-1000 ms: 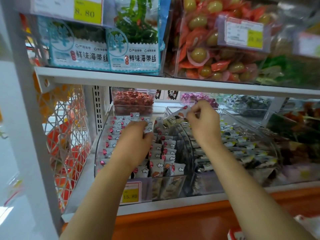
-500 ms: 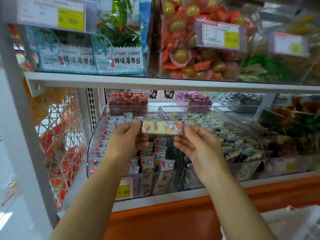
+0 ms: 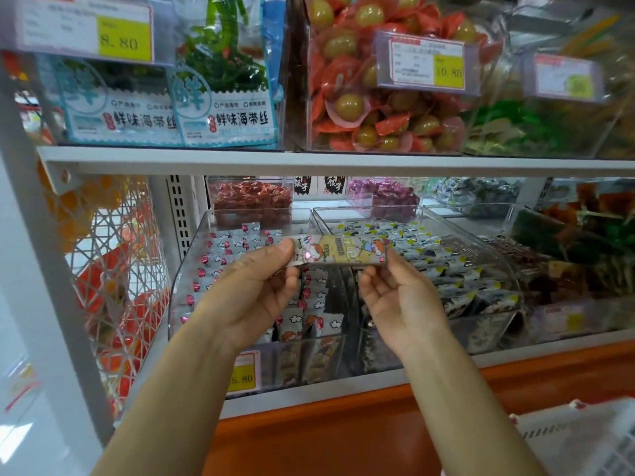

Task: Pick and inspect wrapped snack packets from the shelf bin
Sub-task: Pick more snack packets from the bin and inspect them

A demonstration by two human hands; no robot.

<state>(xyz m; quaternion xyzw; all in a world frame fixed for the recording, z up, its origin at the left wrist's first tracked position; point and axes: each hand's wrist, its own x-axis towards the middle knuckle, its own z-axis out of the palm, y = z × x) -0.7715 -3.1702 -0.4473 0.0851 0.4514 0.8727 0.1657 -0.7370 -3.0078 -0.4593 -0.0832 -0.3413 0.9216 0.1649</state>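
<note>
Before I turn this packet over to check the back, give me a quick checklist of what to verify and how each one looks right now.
1. Both ends held: ok. The left hand pinches the left end of the snack packet and the right hand holds the right end.
2. Packet clear of the clear bin: ok, it is lifted above the stock.
3. Printed face readable: ok, the cartoon side faces the camera.
4. Wrapper intact: cannot tell, the seams are too small to judge.
5. Back side checked: not ok, it is hidden.
6. Price tag readable: not ok, the left forearm covers part of it.
</note>
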